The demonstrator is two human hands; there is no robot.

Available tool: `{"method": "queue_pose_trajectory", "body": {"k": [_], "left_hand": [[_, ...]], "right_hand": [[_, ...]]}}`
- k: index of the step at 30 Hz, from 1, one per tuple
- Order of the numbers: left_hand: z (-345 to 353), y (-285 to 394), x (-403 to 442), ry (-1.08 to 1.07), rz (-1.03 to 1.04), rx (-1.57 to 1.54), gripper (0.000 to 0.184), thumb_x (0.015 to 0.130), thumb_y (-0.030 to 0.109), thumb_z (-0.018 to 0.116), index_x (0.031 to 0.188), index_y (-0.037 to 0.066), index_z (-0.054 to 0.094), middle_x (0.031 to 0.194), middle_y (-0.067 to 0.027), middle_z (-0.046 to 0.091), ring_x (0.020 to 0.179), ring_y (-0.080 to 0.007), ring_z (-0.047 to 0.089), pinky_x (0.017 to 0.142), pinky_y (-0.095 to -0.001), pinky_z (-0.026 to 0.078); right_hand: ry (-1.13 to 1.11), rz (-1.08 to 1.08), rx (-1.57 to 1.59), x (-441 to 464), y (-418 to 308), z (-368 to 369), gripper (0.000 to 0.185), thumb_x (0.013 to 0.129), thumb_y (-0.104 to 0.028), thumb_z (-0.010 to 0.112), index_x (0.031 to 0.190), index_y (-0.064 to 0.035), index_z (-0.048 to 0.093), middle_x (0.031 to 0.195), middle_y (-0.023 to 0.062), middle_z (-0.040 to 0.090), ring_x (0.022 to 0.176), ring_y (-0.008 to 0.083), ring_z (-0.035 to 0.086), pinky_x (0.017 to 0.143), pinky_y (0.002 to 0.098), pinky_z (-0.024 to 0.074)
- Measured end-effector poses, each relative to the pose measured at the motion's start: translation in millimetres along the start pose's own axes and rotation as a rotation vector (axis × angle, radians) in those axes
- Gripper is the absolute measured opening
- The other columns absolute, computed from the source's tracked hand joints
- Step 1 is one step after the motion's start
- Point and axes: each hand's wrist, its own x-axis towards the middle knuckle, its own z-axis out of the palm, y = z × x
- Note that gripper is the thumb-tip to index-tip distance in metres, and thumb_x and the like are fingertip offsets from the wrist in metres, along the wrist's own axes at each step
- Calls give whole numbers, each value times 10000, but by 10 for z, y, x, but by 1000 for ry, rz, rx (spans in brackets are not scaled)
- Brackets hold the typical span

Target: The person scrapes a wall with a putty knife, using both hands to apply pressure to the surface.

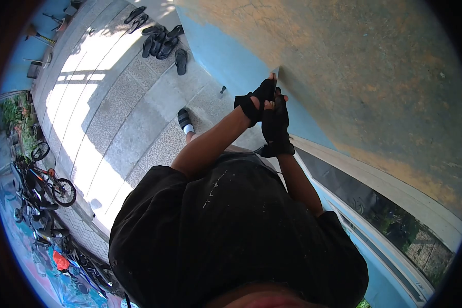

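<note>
My left hand (256, 102), in a black fingerless glove, is closed with its fingertips near a thin flat metal blade that looks like a scraper (276, 72). My right hand (276, 123), gloved the same way, is wrapped just below, close against the left; its thumb and fingertips show. The handle is hidden by both hands. The blade's edge meets or nearly meets the wall (354, 66), which is mottled brown and grey, with a light blue painted band (226, 46) along its lower part.
Several black sandals (161, 43) lie on the tiled floor (138, 97) by the wall. A small dark object (223, 90) lies nearer my sandalled foot (184, 119). A window frame (364, 231) runs along the right. A bicycle (51, 179) and motorcycles (46, 226) stand at far left.
</note>
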Motion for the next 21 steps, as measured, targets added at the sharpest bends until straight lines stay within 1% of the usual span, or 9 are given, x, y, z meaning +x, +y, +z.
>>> {"method": "queue_pose_trajectory", "body": {"k": [4,8,10,12,14,16,18,20,21], "left_hand": [[-247,108,233,14,-28,-71,568,869,688,478,724,143,544,750,-98,647,637,-262,615,574,-389,524],[-449,110,293,-134,-21,-126,547,892,651,478,711,142,568,757,-95,656,666,-285,632,582,-396,531],[-350,-20,246,-198,-143,-100,547,876,660,498,717,141,573,771,-101,660,660,-291,633,597,-416,542],[-280,-14,267,-115,-129,-57,554,857,676,512,714,143,561,772,-115,659,652,-297,632,588,-430,543],[-292,73,390,9,56,-105,562,846,691,512,716,146,553,757,-117,657,636,-295,627,561,-416,534],[-400,175,411,15,64,-149,559,860,686,495,716,148,548,751,-116,656,625,-295,621,543,-412,528],[-432,261,337,-104,37,-111,559,872,679,478,716,147,545,757,-114,657,613,-287,614,548,-414,527],[-331,188,224,-15,28,-86,560,877,676,472,716,143,537,766,-111,660,612,-275,611,549,-413,522],[-295,155,194,-7,-18,-71,564,875,680,472,715,142,533,754,-105,656,610,-268,609,550,-407,520]], "right_hand": [[-16,-3,-65,227,-21,177,505,939,-247,498,1381,-21,402,1205,242,569,1107,371,573,929,423,458],[-7,-41,-150,138,28,227,501,941,-250,493,1370,-6,406,1235,248,552,1136,384,555,940,438,453],[-6,-31,-126,52,-21,131,481,942,-253,490,1345,2,423,1224,245,555,1131,383,558,933,438,456],[-7,7,30,47,17,76,478,941,-256,487,1337,4,427,1225,242,556,1133,383,558,935,436,456],[-10,-4,0,206,9,137,473,935,-250,489,1335,-4,429,1224,235,560,1120,384,562,932,435,457],[-21,-52,-112,310,-3,265,456,931,-242,487,1324,-13,446,1231,229,560,1112,384,563,936,437,453],[10,-62,-169,278,23,319,467,928,-210,519,1328,19,448,1227,224,577,1109,327,584,929,366,450],[73,-240,-191,261,173,317,439,947,-231,502,1320,-3,460,1058,166,635,885,270,649,764,340,506],[74,-248,-191,246,200,265,439,947,-231,502,1320,-3,460,1058,166,635,885,270,649,764,340,506]]}}
